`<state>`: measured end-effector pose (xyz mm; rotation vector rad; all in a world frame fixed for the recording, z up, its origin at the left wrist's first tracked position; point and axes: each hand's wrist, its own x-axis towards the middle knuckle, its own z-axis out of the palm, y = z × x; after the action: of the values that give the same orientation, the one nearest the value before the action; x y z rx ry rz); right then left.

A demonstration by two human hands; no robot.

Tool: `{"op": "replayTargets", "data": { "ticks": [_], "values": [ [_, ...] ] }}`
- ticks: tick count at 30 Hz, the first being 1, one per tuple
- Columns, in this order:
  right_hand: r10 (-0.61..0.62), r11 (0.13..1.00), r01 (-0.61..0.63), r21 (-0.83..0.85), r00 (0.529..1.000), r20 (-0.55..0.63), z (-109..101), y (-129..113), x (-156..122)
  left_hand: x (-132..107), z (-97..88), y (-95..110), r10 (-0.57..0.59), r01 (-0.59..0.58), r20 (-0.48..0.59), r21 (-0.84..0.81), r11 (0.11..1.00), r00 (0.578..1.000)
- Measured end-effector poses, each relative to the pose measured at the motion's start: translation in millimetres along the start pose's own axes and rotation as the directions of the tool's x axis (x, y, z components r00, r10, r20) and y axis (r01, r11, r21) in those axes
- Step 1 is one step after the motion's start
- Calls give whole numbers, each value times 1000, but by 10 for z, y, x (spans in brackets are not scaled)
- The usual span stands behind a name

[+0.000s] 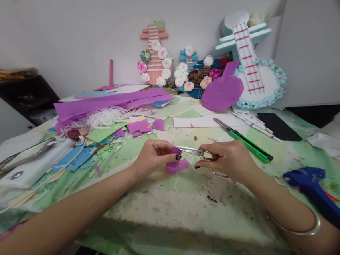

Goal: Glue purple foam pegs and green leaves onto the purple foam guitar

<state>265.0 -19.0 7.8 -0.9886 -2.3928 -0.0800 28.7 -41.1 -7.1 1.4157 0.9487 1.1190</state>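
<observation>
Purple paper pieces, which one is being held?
The small scrap pinched by the left hand, at the blades of the scissors in the right hand; the other purple pieces lie untouched farther back.

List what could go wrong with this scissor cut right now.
1. The scissors in the right hand have their blades close beside the left hand, which pinches the small purple paper piece. A nicked fingertip seems possible.
2. The piece is tiny, so it may slip or be cut crooked.

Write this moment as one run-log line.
left hand: pinches purple paper | right hand: holds scissors, blades at the paper | nearby: green cutter, glue gun
</observation>
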Motion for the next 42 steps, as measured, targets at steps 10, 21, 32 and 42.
{"op": "replayTargets", "data": {
  "ticks": [10, 21, 32, 42],
  "values": [
    [114, 980, -104, 168, 992, -50, -8, -39, -2, 13, 4, 0, 16, -17, -43, -25, 1000, 999],
    [211, 931, -265, 250, 952, 222, -62, -127, 38, 23, 18, 35, 189, -179, -61, 137, 974, 980],
    [221, 910, -276, 310, 954, 203, -2, -174, 18, 12, 18, 31, 380, -321, -71, 408, 855, 922],
    [165, 945, -197, 260, 976, 141, 1, -136, 15, 18, 25, 51, 293, -264, -48, 312, 913, 955]
  ]
}}
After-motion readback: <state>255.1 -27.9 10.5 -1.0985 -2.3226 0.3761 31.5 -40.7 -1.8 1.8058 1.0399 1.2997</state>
